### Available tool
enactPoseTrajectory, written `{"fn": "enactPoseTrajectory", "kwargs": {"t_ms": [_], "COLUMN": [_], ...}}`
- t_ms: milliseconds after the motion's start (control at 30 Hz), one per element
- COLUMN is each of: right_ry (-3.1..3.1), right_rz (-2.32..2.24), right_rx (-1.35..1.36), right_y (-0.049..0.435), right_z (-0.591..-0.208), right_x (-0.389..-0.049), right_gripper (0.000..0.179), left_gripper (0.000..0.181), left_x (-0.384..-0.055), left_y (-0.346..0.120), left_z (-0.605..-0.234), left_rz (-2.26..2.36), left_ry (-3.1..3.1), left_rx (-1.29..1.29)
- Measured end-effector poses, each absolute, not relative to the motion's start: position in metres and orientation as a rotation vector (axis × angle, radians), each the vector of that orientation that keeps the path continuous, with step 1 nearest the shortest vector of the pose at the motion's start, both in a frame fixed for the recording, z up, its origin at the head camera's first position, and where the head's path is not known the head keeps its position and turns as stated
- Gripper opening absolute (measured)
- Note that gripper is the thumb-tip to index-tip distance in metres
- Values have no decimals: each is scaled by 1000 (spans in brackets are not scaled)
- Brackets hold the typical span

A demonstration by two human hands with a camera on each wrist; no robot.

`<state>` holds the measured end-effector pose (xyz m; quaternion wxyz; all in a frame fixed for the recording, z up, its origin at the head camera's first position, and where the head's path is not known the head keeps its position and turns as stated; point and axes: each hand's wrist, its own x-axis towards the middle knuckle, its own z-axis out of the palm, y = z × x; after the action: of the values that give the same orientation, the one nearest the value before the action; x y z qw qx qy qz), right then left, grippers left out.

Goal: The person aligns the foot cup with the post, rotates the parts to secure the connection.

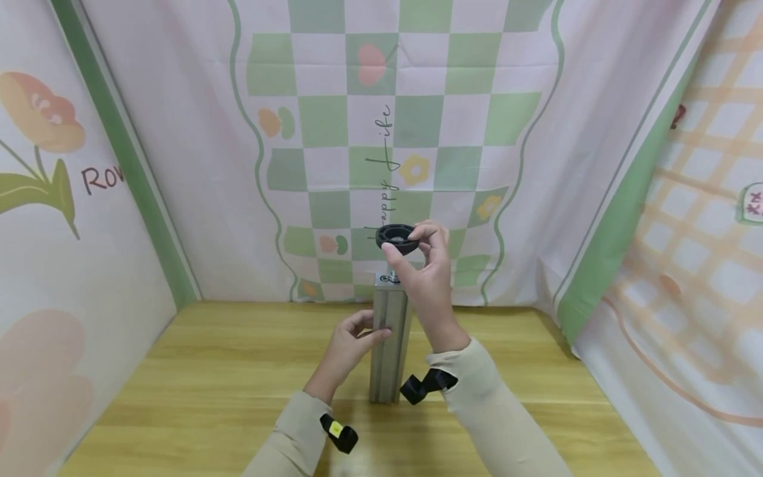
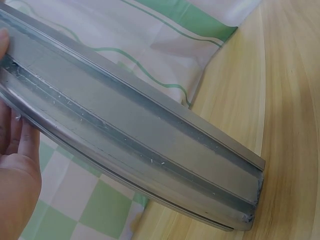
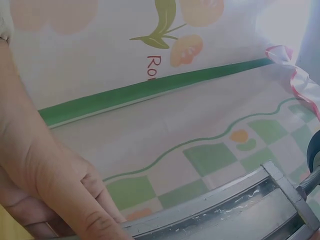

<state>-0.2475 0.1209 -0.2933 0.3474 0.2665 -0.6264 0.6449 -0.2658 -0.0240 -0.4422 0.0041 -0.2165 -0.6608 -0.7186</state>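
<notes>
A silver aluminium profile [image 1: 385, 364] stands upright on the wooden table, its slotted sides plain in the left wrist view. My left hand [image 1: 347, 346] grips it about midway up, thumb on the near face. Above its top end, my right hand [image 1: 430, 281] pinches a round black levelling foot [image 1: 402, 248] by the rim between thumb and fingers. A threaded stud [image 3: 309, 184] runs between the foot and the profile's end in the right wrist view, where only a dark edge of the foot shows. How deep the stud sits is hidden.
The wood-grain table [image 1: 238, 371] spreads around the profile's base. Behind it hangs a green-and-white checked curtain [image 1: 322, 119], with printed cloth on both sides. Black wrist-camera mounts [image 1: 429, 384] sit on both sleeves.
</notes>
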Motion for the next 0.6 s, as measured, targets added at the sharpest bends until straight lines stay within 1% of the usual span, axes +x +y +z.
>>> {"fn": "enactPoseTrajectory", "kwargs": {"t_ms": [167,367,467,600], "right_ry": [-1627,-1711,-1743,-1726], "right_rz": [1647,1714,1781,1840], "right_rx": [688,756,849,993], "right_y": [122,127,131,135], "right_z": [-294,-299,-300,-298], "right_x": [-248,-250,-255,-262], "right_gripper": [34,46,53,54], "left_gripper": [43,44,43,40], "left_x": [-267,-267,-267,-267], "left_y": [-25,-25,-24,-24], "left_z": [-443,-443,-443,-443], "left_rz": [-2249,-2235,-2228,-2230], "left_ry": [-2071,-2079,-2079,-2071], "left_rx": [-683,-687,-694,-692]}}
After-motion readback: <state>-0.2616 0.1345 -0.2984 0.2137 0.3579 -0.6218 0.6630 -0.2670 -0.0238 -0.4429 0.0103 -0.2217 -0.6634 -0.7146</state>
